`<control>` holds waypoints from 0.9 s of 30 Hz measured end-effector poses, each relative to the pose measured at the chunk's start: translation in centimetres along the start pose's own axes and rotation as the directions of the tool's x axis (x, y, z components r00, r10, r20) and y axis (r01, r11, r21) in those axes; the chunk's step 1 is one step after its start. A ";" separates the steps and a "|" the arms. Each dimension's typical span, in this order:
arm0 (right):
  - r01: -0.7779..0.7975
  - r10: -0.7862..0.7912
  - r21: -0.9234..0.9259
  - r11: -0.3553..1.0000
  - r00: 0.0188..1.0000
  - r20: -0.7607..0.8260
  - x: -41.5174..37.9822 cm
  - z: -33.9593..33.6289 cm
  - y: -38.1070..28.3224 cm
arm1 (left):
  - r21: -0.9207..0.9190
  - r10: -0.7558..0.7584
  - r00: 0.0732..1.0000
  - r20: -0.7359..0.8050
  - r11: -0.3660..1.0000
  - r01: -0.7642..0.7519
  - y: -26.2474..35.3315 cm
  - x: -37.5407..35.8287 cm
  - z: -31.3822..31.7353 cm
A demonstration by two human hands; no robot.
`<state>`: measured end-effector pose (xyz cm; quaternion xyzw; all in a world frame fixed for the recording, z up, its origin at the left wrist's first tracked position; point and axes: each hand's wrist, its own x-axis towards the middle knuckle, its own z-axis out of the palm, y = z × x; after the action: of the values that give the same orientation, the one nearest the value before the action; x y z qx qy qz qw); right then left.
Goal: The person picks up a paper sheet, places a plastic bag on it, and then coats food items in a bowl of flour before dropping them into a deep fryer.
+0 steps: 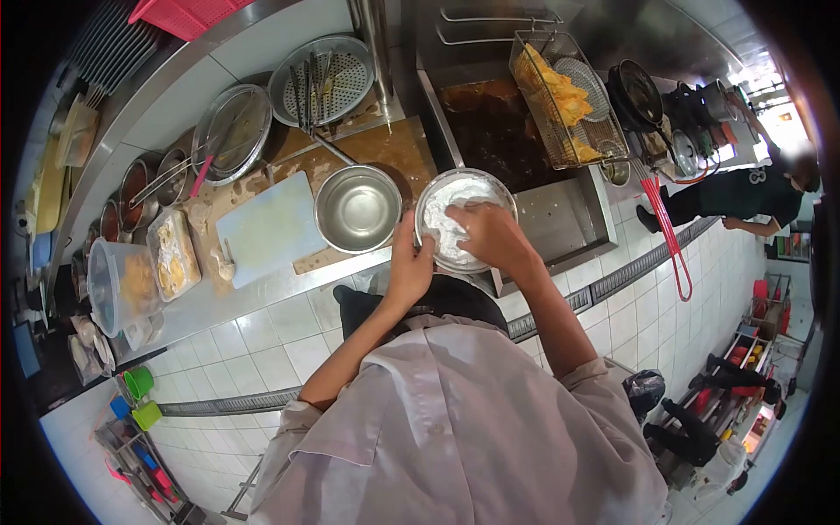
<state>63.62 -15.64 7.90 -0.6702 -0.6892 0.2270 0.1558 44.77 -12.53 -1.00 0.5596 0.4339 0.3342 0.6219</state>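
Note:
A round metal bowl [513, 194] of white powder [444, 229] that looks like flour sits at the counter's front edge, beside the fryer. My left hand [410, 265] grips the left side of its rim, thumb toward the inside. Inside the bowl, my right hand [492, 233] has its fingers bunched and dipped in the powder; the fingertips are partly hidden. Just left of the bowl stands a steel saucepan [359, 210], with nothing visible in it but shine. Its handle points to the back.
Dark oil fills the fryer [490, 131] at the back right, with a wire basket [560, 105] of yellow fried pieces above it. A cutting board [269, 229], a colander [346, 83] with tongs and a plastic tub [122, 284] stand left. A person [744, 197] is at far right.

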 end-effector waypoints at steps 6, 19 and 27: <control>-0.005 -0.005 -0.054 0.999 0.984 -0.178 -1.0 -1.2 0.5 | -0.027 0.002 1.000 0.001 1.000 -0.002 -0.6 0.3 -0.6; -0.013 -0.015 -0.096 0.995 0.957 -0.290 -0.9 -1.5 0.3 | -0.070 -0.046 0.999 0.015 0.996 0.047 -0.4 0.2 -0.3; -0.040 -0.004 -0.114 0.993 0.931 -0.364 -0.9 -1.2 0.6 | -0.059 -0.058 0.998 0.007 0.997 0.058 -0.7 0.3 -0.7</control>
<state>64.79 -16.42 8.75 -0.7151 -0.6545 0.0588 0.2382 44.23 -12.12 -1.77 0.5290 0.4381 0.3273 0.6489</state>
